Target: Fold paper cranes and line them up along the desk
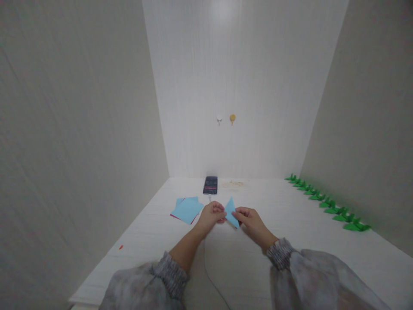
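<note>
At the near edge, two gathered grey patterned fabric sleeves (316,271) are noted, ending short of the wrists so that both hands are left free. Between the forearms, a thin pale cable (206,267) is laid on the white wood-grained table (155,258). At far left, a small orange-red scrap (121,247) is found, its nature too small to be told.

Midway, above the table, a light-blue folded paper piece with a pointed top (231,212) is held between the hands. Its left edge is pinched between the thumb and curled fingers of the left hand (213,214); its right side is gripped by the closed thumb and forefinger of the right hand (248,216). By this two-sided hold the piece is presumably steadied and its creases controlled. Whether it is touching the table cannot be told.

Beside the left hand, flat blue square sheets with red edges showing (187,210) are overlapped, seemingly for easy reach. Along the right wall, green pointed folded pieces (327,203) are lined up, likely to leave the middle free.

Beyond, a dark-screened phone (211,185) is laid near the back wall, apparently joined to the cable. Beside it, pale brownish specks (235,184) are observed. On the back wall, a white round hook (219,118) and a gold round hook (232,117) are mounted side by side
</note>
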`<state>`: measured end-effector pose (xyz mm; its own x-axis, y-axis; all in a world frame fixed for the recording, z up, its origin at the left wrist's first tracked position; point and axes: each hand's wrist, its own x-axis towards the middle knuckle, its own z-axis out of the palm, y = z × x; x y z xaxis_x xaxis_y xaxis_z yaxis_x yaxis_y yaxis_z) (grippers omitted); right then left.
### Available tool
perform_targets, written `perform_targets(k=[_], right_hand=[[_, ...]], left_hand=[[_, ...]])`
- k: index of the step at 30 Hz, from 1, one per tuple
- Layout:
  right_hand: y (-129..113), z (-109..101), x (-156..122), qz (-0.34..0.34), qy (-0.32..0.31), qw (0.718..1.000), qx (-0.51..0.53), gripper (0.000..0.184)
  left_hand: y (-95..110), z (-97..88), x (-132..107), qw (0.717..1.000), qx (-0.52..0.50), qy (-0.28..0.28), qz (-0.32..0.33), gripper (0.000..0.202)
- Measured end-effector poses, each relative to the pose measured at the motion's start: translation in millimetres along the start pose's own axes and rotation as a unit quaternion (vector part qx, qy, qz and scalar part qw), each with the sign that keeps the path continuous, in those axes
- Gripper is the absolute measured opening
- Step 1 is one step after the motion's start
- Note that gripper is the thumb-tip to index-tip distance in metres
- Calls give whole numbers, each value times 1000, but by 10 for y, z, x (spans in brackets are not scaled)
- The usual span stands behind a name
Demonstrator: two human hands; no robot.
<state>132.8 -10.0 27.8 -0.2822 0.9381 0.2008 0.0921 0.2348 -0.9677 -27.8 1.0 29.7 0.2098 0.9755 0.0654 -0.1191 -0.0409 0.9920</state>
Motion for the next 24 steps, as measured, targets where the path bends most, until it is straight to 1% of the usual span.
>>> perform_targets(k=[3,5,8,10,12,14,17,19,21,24], right_hand=[[20,-10,3,-26,31,995,-89,24],[9,-16,-1,-58,49,984,-160,25],[-42,-20,-14,-114,58,962,-243,23],[-84,-18,-26,-140,53,951,-272,20],[-124,-12,-40,-153,39,947,-281,17],[-158,-2,-55,-153,25,950,-273,16],[-189,14,-69,-129,13,965,-226,17],[-189,22,-70,-104,11,981,-164,20],[-173,27,-64,-73,9,993,-92,23],[-136,28,-49,-35,7,999,-17,24]], left_hand=[[-20,39,17,996,84,19,38,23],[-34,63,33,992,114,15,47,22],[-56,90,51,991,126,5,43,27],[-68,104,55,991,130,-1,42,31],[-70,114,52,992,120,-3,35,33],[-54,121,42,995,94,-4,25,34],[1,124,15,997,69,3,25,33],[42,123,-10,998,56,4,36,32],[69,121,-32,1000,18,-13,22,30],[75,115,-47,999,-23,-30,14,30]])
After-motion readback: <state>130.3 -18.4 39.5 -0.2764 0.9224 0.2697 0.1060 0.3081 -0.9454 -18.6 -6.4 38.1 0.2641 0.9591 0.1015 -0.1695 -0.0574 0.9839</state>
